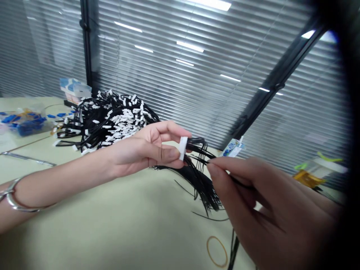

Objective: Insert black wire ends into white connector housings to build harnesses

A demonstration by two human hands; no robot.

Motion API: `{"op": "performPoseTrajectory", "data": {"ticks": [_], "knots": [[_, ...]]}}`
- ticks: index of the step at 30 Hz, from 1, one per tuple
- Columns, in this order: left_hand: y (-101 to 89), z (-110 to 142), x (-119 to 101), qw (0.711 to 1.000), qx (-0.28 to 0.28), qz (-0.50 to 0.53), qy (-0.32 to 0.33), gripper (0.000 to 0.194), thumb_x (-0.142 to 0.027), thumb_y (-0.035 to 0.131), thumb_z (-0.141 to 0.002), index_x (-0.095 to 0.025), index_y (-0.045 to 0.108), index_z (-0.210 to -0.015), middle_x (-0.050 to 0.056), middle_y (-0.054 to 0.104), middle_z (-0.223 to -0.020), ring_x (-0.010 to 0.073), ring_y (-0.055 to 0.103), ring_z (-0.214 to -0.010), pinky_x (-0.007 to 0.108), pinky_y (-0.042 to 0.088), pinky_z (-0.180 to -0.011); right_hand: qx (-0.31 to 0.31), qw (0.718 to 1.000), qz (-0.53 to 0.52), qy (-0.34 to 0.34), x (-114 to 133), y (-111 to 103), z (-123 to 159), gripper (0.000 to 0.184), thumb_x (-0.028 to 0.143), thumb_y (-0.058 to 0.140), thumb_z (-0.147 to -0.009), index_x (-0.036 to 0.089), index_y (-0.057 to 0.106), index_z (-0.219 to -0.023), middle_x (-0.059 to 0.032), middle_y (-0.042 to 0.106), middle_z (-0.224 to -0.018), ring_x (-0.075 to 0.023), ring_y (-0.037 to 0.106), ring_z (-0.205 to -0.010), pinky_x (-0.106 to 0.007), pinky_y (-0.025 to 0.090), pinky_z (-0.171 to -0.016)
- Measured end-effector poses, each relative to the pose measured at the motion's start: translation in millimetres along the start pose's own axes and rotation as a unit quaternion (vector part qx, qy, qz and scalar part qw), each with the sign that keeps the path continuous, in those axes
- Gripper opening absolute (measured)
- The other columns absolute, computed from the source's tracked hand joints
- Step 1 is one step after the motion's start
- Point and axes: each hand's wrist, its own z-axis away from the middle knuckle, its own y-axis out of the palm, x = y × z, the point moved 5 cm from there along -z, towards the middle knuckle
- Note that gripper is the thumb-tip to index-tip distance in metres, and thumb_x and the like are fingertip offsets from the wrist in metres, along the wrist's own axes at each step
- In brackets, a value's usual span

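Observation:
My left hand (149, 148) pinches a small white connector (183, 147) between thumb and fingers, above the pale table (112, 225). Thin black wires (201, 176) run out of the connector and hang down to the table. My right hand (267, 210) is closed, its thumb and forefinger pinching one black wire close to the connector. A silver bracelet (12, 195) sits on my left wrist.
A large heap of black wire harnesses with white connectors (107, 118) lies behind my left arm. Blue parts in clear bags (24, 122) sit far left. A rubber band (217, 251) lies near the front. Small packets (232, 148) and yellow items (308, 176) rest by the blinds.

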Motion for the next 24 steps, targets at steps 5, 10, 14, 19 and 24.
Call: {"op": "performPoseTrajectory", "data": {"ticks": [5, 10, 14, 19, 24], "knots": [[1.2, 0.3, -0.1, 1.000, 0.007, -0.011, -0.011, 0.027, -0.008, 0.069, -0.081, -0.022, 0.068, -0.103, -0.003, 0.070, -0.084, 0.0072, 0.070, -0.076, 0.011, 0.057, -0.067, -0.002, 1.000, -0.002, 0.003, -0.8, 0.2, -2.0, 0.009, 0.011, 0.058, -0.088, 0.019, 0.056, -0.084, 0.0037, 0.056, -0.065, -0.0040, 0.043, -0.054, -0.018, 0.035, -0.049], [1.9, -1.3, -1.5, 1.000, -0.002, -0.021, -0.004, 0.028, -0.007, 0.072, -0.078, -0.022, 0.069, -0.101, -0.002, 0.069, -0.080, 0.0068, 0.069, -0.070, 0.010, 0.056, -0.062, -0.011, 0.999, -0.009, -0.030, 4.6, -0.7, -3.6, 0.013, 0.005, 0.056, -0.087, 0.016, 0.056, -0.081, 0.0003, 0.060, -0.066, -0.0054, 0.045, -0.054, -0.022, 0.035, -0.049], [1.5, -1.2, -0.6, 1.000, 0.000, -0.021, -0.008, 0.028, -0.007, 0.072, -0.078, -0.022, 0.069, -0.101, -0.002, 0.069, -0.078, 0.0070, 0.069, -0.068, 0.010, 0.056, -0.062, -0.024, 1.000, 0.003, -0.019, 4.4, 1.5, -2.9, 0.010, 0.007, 0.057, -0.087, 0.016, 0.057, -0.083, 0.0013, 0.058, -0.063, -0.0057, 0.043, -0.050, -0.023, 0.034, -0.047], [1.0, -0.1, -0.5, 1.000, -0.003, -0.020, -0.011, 0.028, -0.007, 0.073, -0.077, -0.022, 0.069, -0.101, -0.001, 0.071, -0.080, 0.0097, 0.071, -0.073, 0.010, 0.056, -0.063, -0.022, 0.999, 0.012, -0.029, 4.3, 2.4, -3.1, 0.010, 0.008, 0.056, -0.088, 0.016, 0.055, -0.082, 0.0026, 0.055, -0.061, -0.0050, 0.041, -0.049, -0.021, 0.036, -0.050], [3.2, -0.9, -1.3, 1.000, 0.008, -0.011, -0.008, 0.028, -0.005, 0.072, -0.077, -0.021, 0.068, -0.100, -0.002, 0.072, -0.079, 0.0082, 0.071, -0.070, 0.011, 0.057, -0.065, -0.023, 0.999, 0.012, -0.033, 5.5, -0.5, -2.5, 0.011, 0.007, 0.059, -0.086, 0.015, 0.055, -0.079, 0.0017, 0.057, -0.061, -0.0055, 0.044, -0.050, -0.024, 0.033, -0.047]]}}
